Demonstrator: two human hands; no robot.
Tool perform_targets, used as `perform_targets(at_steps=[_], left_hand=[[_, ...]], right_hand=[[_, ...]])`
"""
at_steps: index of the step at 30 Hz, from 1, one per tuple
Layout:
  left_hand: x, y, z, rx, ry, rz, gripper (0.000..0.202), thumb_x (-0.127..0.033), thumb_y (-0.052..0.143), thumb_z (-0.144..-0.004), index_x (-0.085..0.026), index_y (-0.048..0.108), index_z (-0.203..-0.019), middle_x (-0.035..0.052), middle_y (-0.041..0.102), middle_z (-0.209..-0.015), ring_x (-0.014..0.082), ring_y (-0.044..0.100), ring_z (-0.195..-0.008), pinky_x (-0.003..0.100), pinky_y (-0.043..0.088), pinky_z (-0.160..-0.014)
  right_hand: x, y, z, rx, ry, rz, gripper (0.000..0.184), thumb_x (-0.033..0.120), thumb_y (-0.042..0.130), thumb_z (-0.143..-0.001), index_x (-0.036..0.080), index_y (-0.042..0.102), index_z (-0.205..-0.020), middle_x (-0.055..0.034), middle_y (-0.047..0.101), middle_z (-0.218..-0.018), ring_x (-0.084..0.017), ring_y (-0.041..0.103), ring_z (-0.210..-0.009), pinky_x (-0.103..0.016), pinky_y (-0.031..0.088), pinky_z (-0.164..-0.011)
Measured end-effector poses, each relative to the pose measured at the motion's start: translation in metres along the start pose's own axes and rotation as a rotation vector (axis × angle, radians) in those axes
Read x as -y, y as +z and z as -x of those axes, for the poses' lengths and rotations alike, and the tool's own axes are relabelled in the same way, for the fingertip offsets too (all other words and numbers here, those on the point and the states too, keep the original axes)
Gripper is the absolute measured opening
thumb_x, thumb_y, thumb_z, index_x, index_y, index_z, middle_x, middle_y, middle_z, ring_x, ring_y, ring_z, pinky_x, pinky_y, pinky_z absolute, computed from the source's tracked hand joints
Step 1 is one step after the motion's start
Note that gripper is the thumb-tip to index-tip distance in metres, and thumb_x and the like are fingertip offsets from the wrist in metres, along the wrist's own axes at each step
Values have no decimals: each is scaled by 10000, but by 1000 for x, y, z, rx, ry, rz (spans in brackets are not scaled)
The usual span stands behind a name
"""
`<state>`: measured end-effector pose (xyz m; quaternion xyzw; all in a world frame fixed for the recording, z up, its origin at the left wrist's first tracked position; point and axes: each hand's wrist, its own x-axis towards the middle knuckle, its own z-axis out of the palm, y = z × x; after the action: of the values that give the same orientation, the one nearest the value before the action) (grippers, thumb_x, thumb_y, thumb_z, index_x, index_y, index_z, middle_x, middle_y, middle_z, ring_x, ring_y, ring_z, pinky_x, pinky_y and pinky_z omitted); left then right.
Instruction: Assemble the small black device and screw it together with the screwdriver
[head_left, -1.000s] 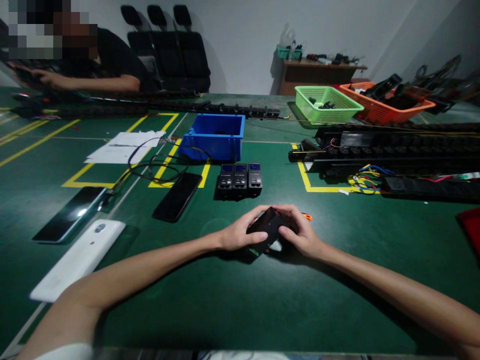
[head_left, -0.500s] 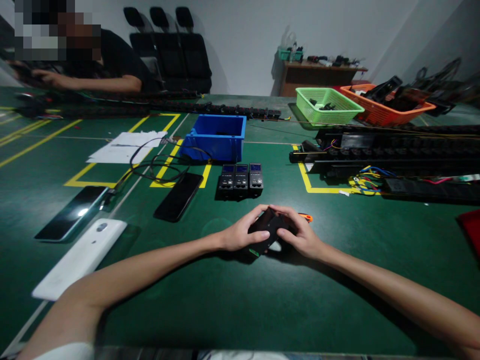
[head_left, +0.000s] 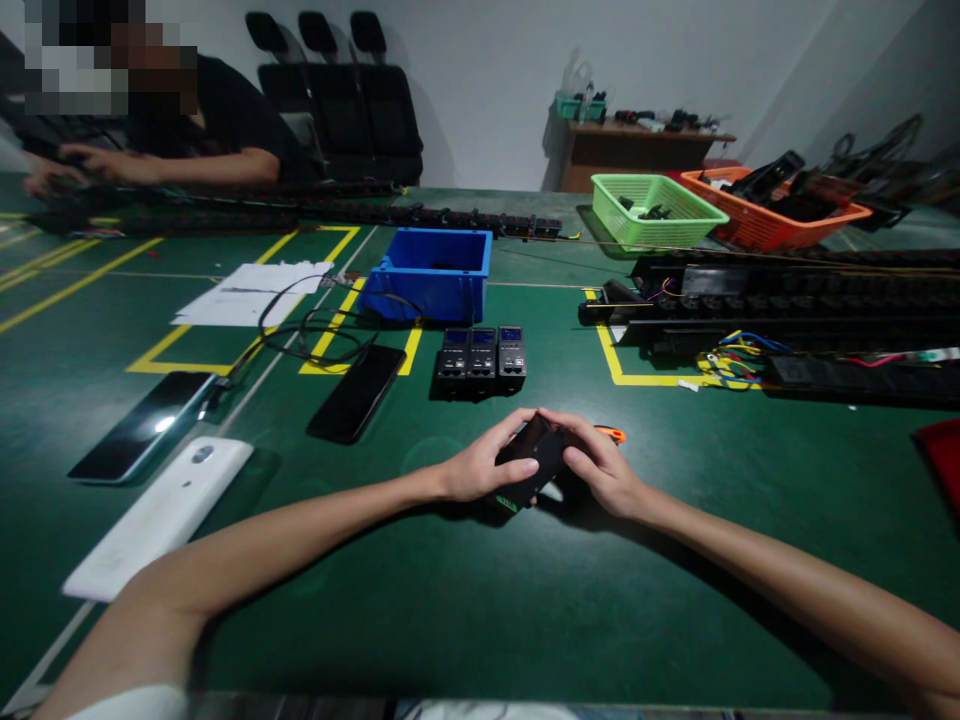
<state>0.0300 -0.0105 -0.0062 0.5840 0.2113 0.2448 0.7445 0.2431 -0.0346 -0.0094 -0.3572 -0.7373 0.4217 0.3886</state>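
Both of my hands grip a small black box-shaped module [head_left: 534,455] just above the green table [head_left: 465,600]. My left hand [head_left: 480,468] wraps its left side, thumb on top. My right hand [head_left: 600,470] pinches its right side, with something small and white under it. A green-edged part shows at the module's lower end. An orange-tipped tool [head_left: 611,434] lies right behind my right hand. Three similar black modules with blue screens [head_left: 481,357] stand in a row farther back.
A black phone [head_left: 357,392], another phone [head_left: 142,425] and a white device [head_left: 154,520] lie to the left. Behind are a blue bin [head_left: 431,272], cables [head_left: 315,325], papers, green [head_left: 652,208] and orange [head_left: 772,215] baskets, and long black strips with coloured wires. Another person sits far left.
My hands have stayed in place; the fingers shifted slightly on the module. The other person's far hand has moved into view at the left edge.
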Motion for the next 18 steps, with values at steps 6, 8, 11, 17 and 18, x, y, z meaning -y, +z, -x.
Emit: perform_targets(at_steps=[6,8,11,17,18], left_hand=[[-1,-2,0,17,-6,-12,637,-446,609,-836,-242,285,-1345,100,598,-1011,154,666,-644,284,555,-560],[-1,-2,0,18,-5,-17,630,-454,605,-837,-242,289,-1339,102,601,-1009,156,668,-645,280,552,-556],[0,-2,0,19,-9,-21,635,-461,606,-835,-242,288,-1339,100,603,-1008,153,663,-638,287,552,-559],[-1,-1,1,0,3,-76,661,-465,601,-833,-231,276,-1358,89,598,-1013,152,642,-671,292,546,-578],[-1,-1,1,-5,17,-99,658,-461,601,-834,-225,284,-1359,93,598,-1022,156,642,-696,295,547,-598]], right_hand=[[0,0,0,1,23,1,478,481,379,-961,250,449,-1373,-86,603,-1172,-252,574,-1082,-372,499,-864],[1,-1,1,-1,22,1,481,483,358,-966,243,455,-1372,-90,604,-1174,-251,575,-1083,-371,497,-871],[0,-1,1,-3,4,-13,486,488,361,-965,240,458,-1371,-89,607,-1165,-248,573,-1093,-368,495,-883],[-4,1,1,-9,-32,2,535,446,536,-904,243,432,-1387,-100,567,-1259,-243,588,-1081,-374,505,-892],[-4,1,1,-13,-33,12,530,437,542,-902,241,437,-1383,-102,572,-1253,-244,590,-1079,-378,508,-889]])
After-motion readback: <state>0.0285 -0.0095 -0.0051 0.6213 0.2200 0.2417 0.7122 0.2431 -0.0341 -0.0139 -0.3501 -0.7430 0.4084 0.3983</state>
